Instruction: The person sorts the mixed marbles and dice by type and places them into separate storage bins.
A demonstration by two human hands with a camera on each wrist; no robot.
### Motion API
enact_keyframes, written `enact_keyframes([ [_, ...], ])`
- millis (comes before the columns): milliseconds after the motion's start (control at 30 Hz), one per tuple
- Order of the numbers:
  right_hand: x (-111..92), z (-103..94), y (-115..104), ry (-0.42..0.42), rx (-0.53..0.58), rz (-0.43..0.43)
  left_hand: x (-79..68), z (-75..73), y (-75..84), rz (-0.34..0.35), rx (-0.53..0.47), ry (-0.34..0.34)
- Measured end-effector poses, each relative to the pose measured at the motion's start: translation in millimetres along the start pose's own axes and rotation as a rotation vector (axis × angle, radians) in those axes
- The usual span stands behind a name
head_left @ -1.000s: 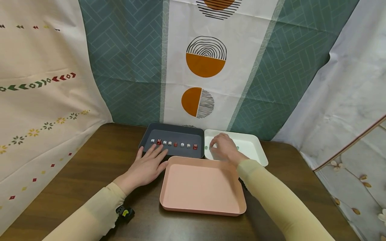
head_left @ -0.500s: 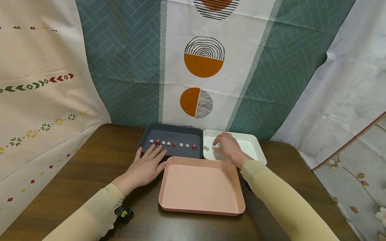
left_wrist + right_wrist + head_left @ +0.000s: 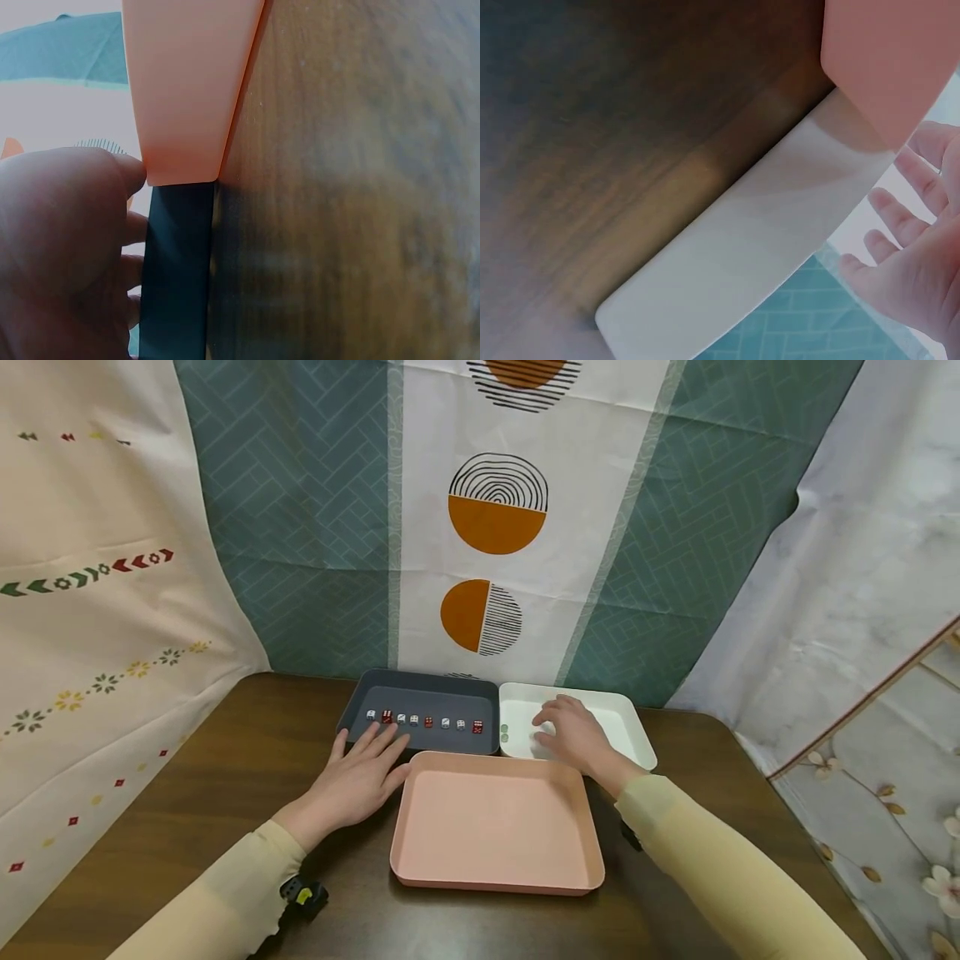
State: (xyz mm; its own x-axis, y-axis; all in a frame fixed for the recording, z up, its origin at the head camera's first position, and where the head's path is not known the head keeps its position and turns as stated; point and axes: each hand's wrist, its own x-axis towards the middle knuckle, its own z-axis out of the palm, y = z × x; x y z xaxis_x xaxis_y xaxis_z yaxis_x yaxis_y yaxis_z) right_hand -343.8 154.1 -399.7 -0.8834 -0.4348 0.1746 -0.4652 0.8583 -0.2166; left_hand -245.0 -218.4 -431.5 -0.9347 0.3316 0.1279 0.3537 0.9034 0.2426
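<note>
My left hand (image 3: pixel 360 777) lies with spread, straight fingers at the front left of the dark grey tray (image 3: pixel 468 693). Its thumb is at the left corner of the pink tray (image 3: pixel 495 827). Inside the grey tray runs a row of white dice (image 3: pixel 414 720) and red dice (image 3: pixel 428 722). My right hand (image 3: pixel 573 731) is over the white tray (image 3: pixel 633 735), palm down, fingers loosely bent and apart. The right wrist view shows its fingers (image 3: pixel 900 217) spread, with nothing seen between them. Two small green translucent pieces (image 3: pixel 504 732) lie at the white tray's left side.
All three trays stand on a brown wooden table (image 3: pixel 225 777), with the pink one in front of the other two. Patterned cloths (image 3: pixel 498 527) hang behind the table and along both sides.
A second green piece now lies close to the first at the white tray's left side. My right hand has let go and shifted right; the left hand keeps its place.
</note>
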Motion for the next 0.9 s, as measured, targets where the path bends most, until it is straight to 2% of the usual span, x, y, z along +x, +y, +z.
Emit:
enact_keyframes([
  [367,-25.6,1.3,-12.3,0.101,0.011,-0.075,-3.0,-2.0,-10.1,-0.012,-0.011,-0.008],
  [533,-31.6,4.8,-17.1,0.161,-0.045,-0.133,-2.6,-2.2,-15.6,-0.016,-0.022,-0.007],
  [767,-47.9,6.0,-24.4,0.12,-0.088,-0.151,-3.4,-1.6,-15.9,-0.019,-0.026,-0.009],
  [900,-57.2,7.4,-29.3,0.124,-0.114,-0.171,-5.6,-4.1,-14.4,-0.001,-0.002,0.035],
])
